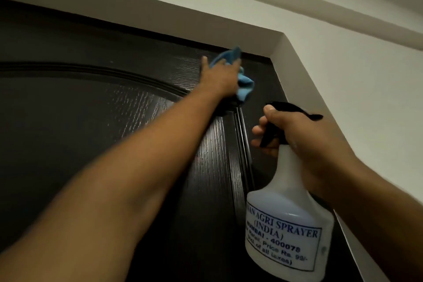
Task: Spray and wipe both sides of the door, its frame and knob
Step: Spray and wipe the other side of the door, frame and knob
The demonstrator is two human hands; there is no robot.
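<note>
A dark wood-grain door (80,121) fills the left and centre, with a curved raised moulding and wet sheen on its panel. My left hand (220,75) reaches up and presses a blue cloth (242,80) against the door's top right corner. My right hand (304,142) holds a translucent white spray bottle (286,224) with a black trigger head, fingers on the trigger, nozzle pointed at the door. The dark door frame (278,84) runs along the top and right edge. The knob is out of sight.
A pale wall reveal (304,80) borders the frame at the top and right. The white wall (366,75) extends to the right, and the ceiling edge crosses the top right corner.
</note>
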